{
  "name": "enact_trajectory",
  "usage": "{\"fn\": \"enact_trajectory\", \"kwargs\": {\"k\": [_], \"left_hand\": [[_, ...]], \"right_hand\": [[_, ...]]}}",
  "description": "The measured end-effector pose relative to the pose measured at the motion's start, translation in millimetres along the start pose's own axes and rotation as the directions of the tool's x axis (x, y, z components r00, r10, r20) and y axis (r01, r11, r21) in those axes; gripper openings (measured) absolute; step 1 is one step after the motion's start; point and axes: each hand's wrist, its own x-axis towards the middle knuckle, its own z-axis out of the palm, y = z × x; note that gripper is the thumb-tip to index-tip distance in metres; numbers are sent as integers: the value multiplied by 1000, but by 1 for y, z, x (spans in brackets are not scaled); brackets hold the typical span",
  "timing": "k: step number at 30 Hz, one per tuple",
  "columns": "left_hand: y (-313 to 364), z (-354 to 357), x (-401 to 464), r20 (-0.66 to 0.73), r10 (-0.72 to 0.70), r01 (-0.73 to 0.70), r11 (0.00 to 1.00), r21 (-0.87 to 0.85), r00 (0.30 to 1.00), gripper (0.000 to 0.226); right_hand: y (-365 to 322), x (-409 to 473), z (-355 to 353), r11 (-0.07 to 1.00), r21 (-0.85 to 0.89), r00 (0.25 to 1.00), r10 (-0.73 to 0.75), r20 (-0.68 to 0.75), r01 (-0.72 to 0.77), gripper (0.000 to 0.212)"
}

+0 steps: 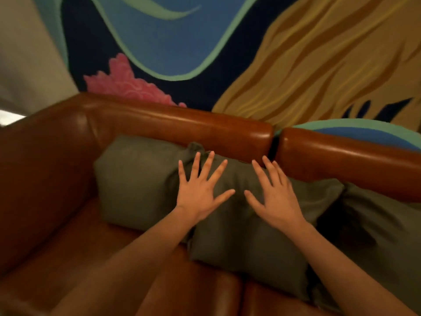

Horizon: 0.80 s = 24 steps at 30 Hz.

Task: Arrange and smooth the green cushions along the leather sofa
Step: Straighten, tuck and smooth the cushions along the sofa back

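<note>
Three green cushions lean against the back of the brown leather sofa (pixel 182 124). The left cushion (pixel 136 179) sits in the sofa's corner. The middle cushion (pixel 246 242) overlaps it and tilts forward. The right cushion (pixel 382 224) runs off the frame's right edge. My left hand (pixel 200 190) lies flat with fingers spread where the left and middle cushions meet. My right hand (pixel 275 197) lies flat, fingers spread, on the upper part of the middle cushion. Neither hand holds anything.
The sofa's left arm (pixel 34 179) closes off the left side. Bare seat leather (pixel 91 258) shows in front of the cushions. A gap (pixel 274 142) splits the backrest into two sections. A colourful mural (pixel 205 53) covers the wall behind.
</note>
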Motion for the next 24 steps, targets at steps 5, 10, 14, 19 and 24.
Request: {"fn": "enact_trajectory", "kwargs": {"k": [5, 10, 14, 19, 24], "left_hand": [[-100, -15, -9, 53, -101, 102, 994, -25, 994, 79], [-196, -15, -7, 127, -108, 112, 993, -25, 986, 77], [-241, -12, 0, 215, -73, 95, 991, -92, 974, 77], [-300, -2, 20, 287, -225, 301, 918, -259, 931, 67], [-339, 13, 48, 325, -205, 302, 910, -285, 923, 74]], "right_hand": [[-78, 45, 9, 998, -23, 997, -57, 59, 58, 74], [-137, 80, 38, 998, -15, 993, 59, 100, -58, 73], [-165, 95, 54, 988, -40, 970, 152, 191, -147, 73], [-197, 123, 76, 975, -123, 942, 210, 260, -184, 76], [-221, 161, 100, 980, -131, 926, 183, 329, -147, 76]]}}
